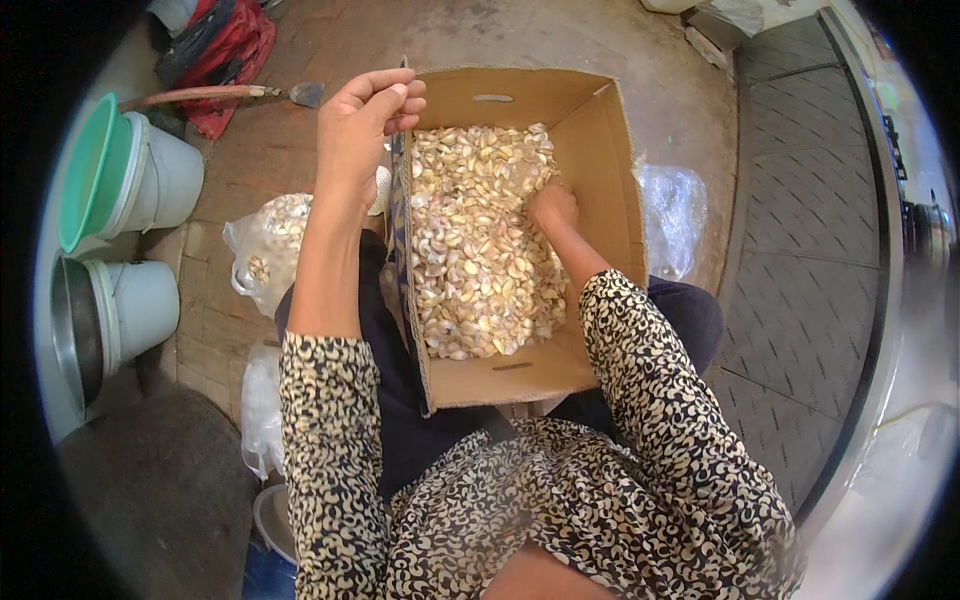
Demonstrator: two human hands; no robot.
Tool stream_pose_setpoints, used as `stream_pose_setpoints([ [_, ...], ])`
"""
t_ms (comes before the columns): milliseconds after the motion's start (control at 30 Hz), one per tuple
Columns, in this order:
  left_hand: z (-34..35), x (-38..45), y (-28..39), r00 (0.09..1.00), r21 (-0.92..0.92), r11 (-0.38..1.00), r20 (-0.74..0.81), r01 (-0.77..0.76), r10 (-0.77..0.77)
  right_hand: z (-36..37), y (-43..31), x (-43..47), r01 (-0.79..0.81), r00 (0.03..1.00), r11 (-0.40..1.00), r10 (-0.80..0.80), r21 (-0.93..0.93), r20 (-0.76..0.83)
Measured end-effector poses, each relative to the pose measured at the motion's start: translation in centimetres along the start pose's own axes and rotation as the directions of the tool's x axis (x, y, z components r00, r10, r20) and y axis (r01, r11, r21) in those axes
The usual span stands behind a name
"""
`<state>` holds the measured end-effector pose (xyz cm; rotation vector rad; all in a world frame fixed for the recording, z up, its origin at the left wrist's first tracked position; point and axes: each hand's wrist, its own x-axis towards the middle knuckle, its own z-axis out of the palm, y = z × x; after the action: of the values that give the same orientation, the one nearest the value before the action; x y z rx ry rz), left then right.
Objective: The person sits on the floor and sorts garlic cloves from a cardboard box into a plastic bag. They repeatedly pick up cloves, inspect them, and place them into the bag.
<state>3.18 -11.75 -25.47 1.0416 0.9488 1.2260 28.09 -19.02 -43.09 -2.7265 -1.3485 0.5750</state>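
A cardboard box stands open at the person's knees, with a thick layer of garlic cloves on its bottom. My left hand is raised over the box's upper left edge, its fingers curled; whether something small is between thumb and forefinger cannot be told. Inside the box, my right hand reaches down into the cloves at the right side. Its fingertips are hidden, so what it holds does not show.
A clear plastic bag of garlic lies left of the box, and an empty-looking plastic bag lies right of it. Two white buckets with basins stand at the far left. A long-handled tool lies beyond. Dark panels line the right.
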Motion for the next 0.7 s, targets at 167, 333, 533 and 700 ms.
stream_pose_setpoints([
  [167, -1.4, 0.4, 0.6, 1.0, -0.019, 1.0, -0.014, 0.012, -0.012, 4.3, -0.9, 3.0, 0.068, 0.977, 0.988, -0.093, -0.136, -0.19],
  [333, -0.5, 1.5, -0.2, 0.998, -0.091, 0.995, 0.06, 0.042, -0.036, 4.9, 2.4, 9.7, 0.002, 0.997, 0.681, 0.058, 0.732, -0.058],
  [533, -1.1, 0.9, -0.2, 0.996, -0.023, 0.997, 0.042, 0.08, -0.079, 4.9, 4.0, 3.8, 0.113, 0.919, 0.94, 0.025, 0.322, -0.394],
  [700, 0.1, 0.7, -0.2, 0.997, -0.066, 0.996, 0.041, 0.062, -0.059, 4.4, 2.3, -0.5, -0.09, 0.927, 0.982, 0.144, 0.167, -0.346],
])
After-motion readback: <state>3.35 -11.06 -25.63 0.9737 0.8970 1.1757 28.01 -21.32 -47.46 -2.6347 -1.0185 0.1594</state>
